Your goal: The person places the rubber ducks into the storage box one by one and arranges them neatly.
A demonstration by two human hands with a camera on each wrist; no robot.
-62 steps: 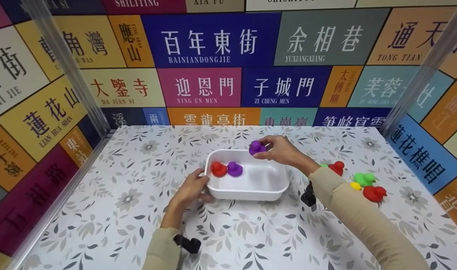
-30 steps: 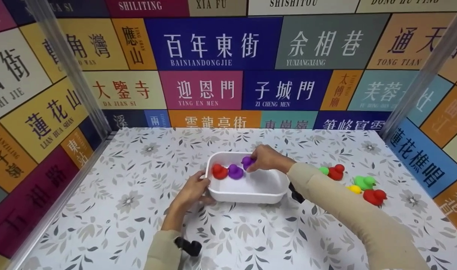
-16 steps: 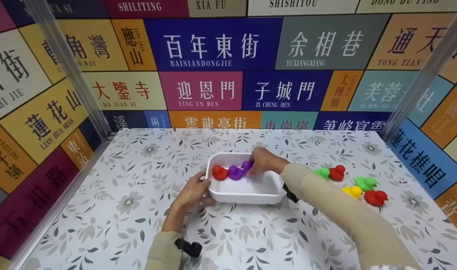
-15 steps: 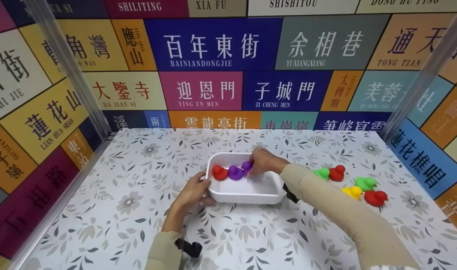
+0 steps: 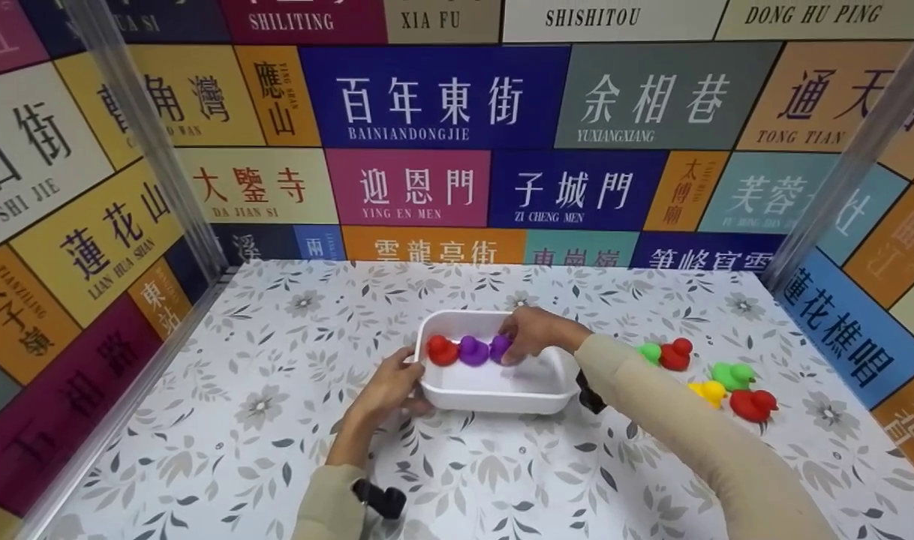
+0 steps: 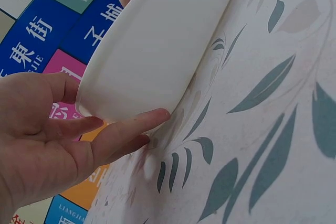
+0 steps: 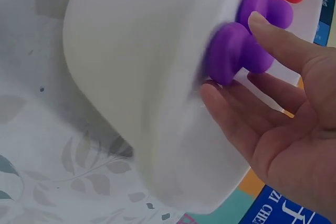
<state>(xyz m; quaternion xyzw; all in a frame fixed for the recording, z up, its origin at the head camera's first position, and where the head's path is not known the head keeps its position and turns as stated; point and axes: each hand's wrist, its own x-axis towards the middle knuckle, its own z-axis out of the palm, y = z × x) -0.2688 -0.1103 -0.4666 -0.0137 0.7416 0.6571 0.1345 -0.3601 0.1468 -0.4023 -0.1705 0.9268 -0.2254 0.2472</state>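
A white plastic bin (image 5: 494, 403) sits on the flower-patterned table. Inside, a red rubber duck (image 5: 442, 350) and a purple rubber duck (image 5: 473, 351) stand in a row along the back wall. A second purple rubber duck (image 7: 227, 55) is at the right end of this row, close against the first one. My right hand (image 5: 532, 334) reaches into the bin and holds that last duck between thumb and fingers, partly covering it in the head view. My left hand (image 5: 388, 384) steadies the bin's left end; in the left wrist view its extended fingers (image 6: 142, 121) rest along the outer wall.
Right of the bin, partly behind the right sleeve, are two green ducks (image 5: 732, 375) (image 5: 650, 352), two red ducks (image 5: 754, 405) (image 5: 676, 354) and a yellow duck (image 5: 708, 392). Sign-printed panels (image 5: 442, 97) enclose the table at the back and sides.
My right hand has brought the purple duck from above the bin's back rim down and left into it, beside the other purple duck. My left hand stays at the bin's left end.
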